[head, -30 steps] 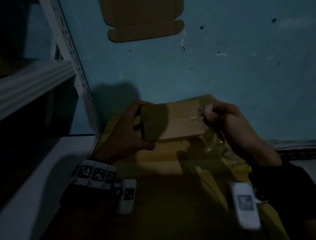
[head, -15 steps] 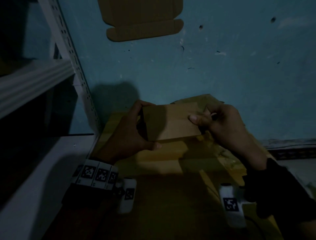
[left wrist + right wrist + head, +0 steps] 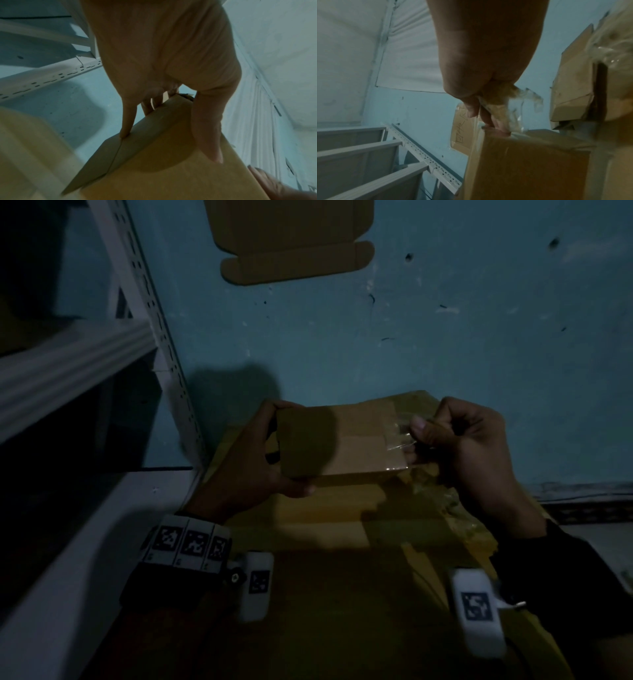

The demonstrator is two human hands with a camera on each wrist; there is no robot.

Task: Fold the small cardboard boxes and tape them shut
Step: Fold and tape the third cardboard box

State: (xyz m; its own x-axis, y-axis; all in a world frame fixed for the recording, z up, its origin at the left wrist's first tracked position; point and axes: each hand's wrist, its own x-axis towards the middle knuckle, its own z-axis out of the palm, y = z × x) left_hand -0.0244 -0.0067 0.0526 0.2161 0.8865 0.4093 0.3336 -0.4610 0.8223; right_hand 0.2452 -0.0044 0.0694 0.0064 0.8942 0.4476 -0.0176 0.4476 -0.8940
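The person's left hand grips the small folded brown cardboard box by its left end, thumb lying along the near face and the fingers wrapped round the far side, holding it up off the surface in front of the blue-green painted wall. The right hand is at the box's right end, fingers curled in, thumb and forefinger pinching a crumpled strip of clear sticky tape that runs onto the right edge of the box. From the right wrist view, the tape bunches out past the fingertips, which touch the box's top corner.

Beneath the hands lies a stack of flat brown cardboard sheets. A flat cardboard cut-out is stuck high on the wall. To the left stands a white metal shelving rack with a perforated upright.
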